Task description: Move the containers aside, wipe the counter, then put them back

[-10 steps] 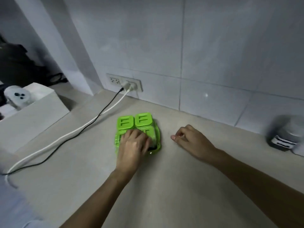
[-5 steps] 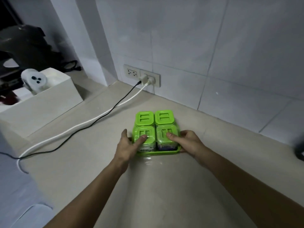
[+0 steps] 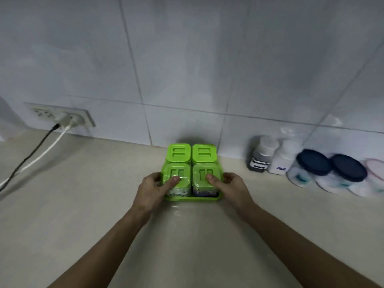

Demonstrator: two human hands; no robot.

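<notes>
A green tray (image 3: 193, 198) holding several clear jars with green lids (image 3: 179, 153) sits on the beige counter (image 3: 104, 204) close to the tiled wall. My left hand (image 3: 152, 189) grips the tray's left side, its thumb pressed on the front left lid. My right hand (image 3: 230, 187) grips the right side, thumb on the front right lid. To the right, against the wall, stand two small labelled bottles (image 3: 260, 156) and round tubs with dark blue lids (image 3: 313, 165).
A wall socket (image 3: 62, 116) at the left has two plugs in it; a black cable (image 3: 31, 154) and a white cable run from it leftward across the counter. A pink-lidded tub (image 3: 374, 169) sits at the far right edge.
The tray has travelled right and back toward the wall with both hands on it. My right hand went from resting beside it to gripping it. The view swung right, revealing bottles and tubs.
</notes>
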